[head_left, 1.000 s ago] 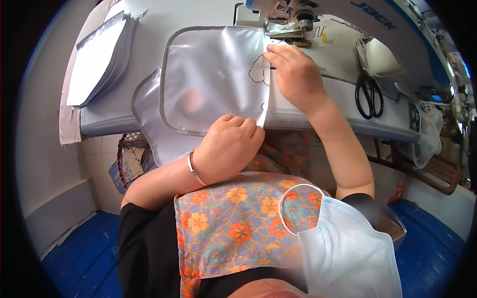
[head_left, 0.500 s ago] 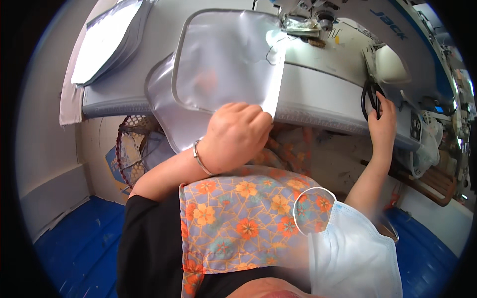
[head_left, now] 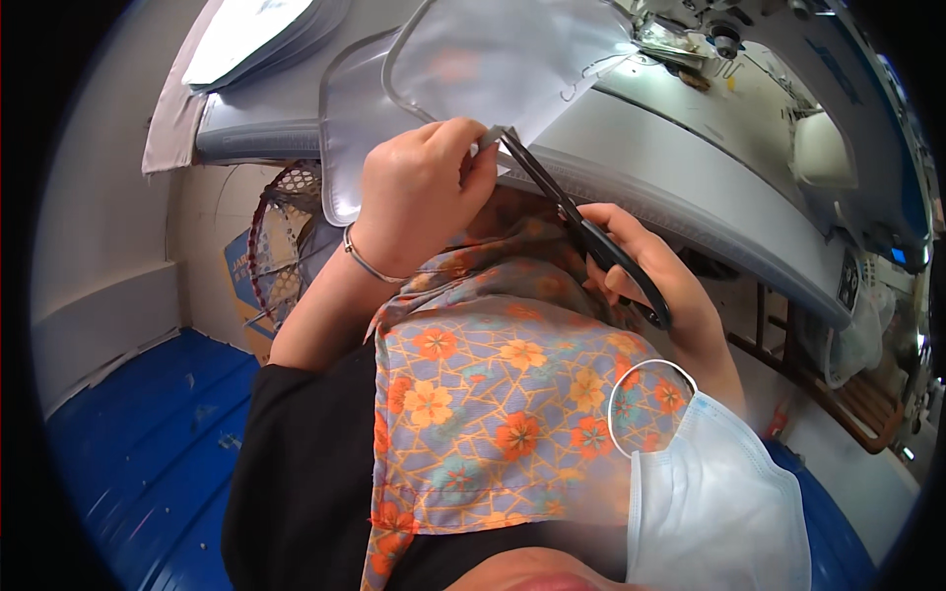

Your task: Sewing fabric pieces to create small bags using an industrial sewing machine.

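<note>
My left hand (head_left: 424, 192) is closed, pinching the grey edging at a corner of a translucent plastic sheet (head_left: 493, 64). A second translucent sheet (head_left: 347, 113) lies partly beneath it and hangs over the table's front edge. My right hand (head_left: 655, 266) is wrapped round the handles of black-handled scissors (head_left: 596, 236). The blades point up and left, and their tips are at the grey edging beside my left fingertips. Whether the blades have closed on the edging I cannot tell. A thin dark thread (head_left: 581, 81) lies on the sheet near the sewing machine.
A sewing machine (head_left: 838, 69) stands at the right, its needle area (head_left: 726, 39) beyond the sheets. A stack of sheets (head_left: 251, 39) lies at the far left of the table (head_left: 690, 153). Below hangs a netted basket (head_left: 286, 231); a clear plastic bag (head_left: 855, 340) hangs at right.
My right hand has brought the scissors from beside the machine to the sheet's corner. My left hand has pulled that corner nearer and lifted it. The view has shifted slightly.
</note>
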Action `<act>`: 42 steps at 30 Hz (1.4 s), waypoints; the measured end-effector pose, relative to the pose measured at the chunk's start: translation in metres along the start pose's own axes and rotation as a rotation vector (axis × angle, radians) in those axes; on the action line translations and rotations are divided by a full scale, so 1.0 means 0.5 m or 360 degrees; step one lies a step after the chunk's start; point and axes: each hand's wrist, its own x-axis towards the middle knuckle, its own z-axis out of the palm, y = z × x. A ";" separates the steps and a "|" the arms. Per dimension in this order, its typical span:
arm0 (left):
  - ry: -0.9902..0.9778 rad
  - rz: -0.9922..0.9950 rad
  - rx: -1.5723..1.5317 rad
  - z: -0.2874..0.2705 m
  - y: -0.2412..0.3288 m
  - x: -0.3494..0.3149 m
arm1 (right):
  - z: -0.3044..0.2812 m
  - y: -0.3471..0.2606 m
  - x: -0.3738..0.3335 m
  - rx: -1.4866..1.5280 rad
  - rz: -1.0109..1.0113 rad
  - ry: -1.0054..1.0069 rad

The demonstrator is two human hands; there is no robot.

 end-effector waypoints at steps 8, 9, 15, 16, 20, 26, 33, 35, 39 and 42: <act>0.0021 0.0190 0.0142 0.003 -0.019 -0.006 | 0.029 0.007 0.038 0.0168 -0.0169 0.0099; 0.0017 0.0211 0.0181 0.002 -0.023 -0.008 | 0.035 0.007 0.038 0.0155 -0.0158 0.0147; -0.0403 0.0177 0.0405 -0.022 -0.145 -0.101 | -0.009 0.016 -0.035 -0.0104 -0.0245 0.0490; -0.0359 0.0082 0.0488 -0.017 -0.216 -0.141 | -0.039 0.028 -0.062 -0.0201 -0.0242 0.0703; -0.1184 -0.0890 0.0974 -0.005 -0.522 -0.366 | -0.152 0.028 -0.120 -0.1186 -0.0093 0.1627; -0.1472 -0.0857 0.0848 0.040 -0.646 -0.633 | -0.272 0.044 -0.135 -0.1415 -0.0034 0.2124; -0.0194 0.0281 0.0132 0.020 -0.180 -0.159 | -0.235 -0.006 -0.050 -0.1872 -0.0757 0.1746; 0.0013 0.0588 0.0017 0.021 -0.054 -0.051 | -0.211 -0.038 0.029 -0.1970 -0.1060 0.1442; -0.0291 0.0755 -0.0081 0.102 0.046 0.029 | -0.209 -0.063 0.162 -0.2123 -0.1467 0.1300; -0.0340 0.0826 -0.0109 0.136 0.064 0.017 | -0.202 -0.042 0.191 -0.2197 -0.1474 0.1317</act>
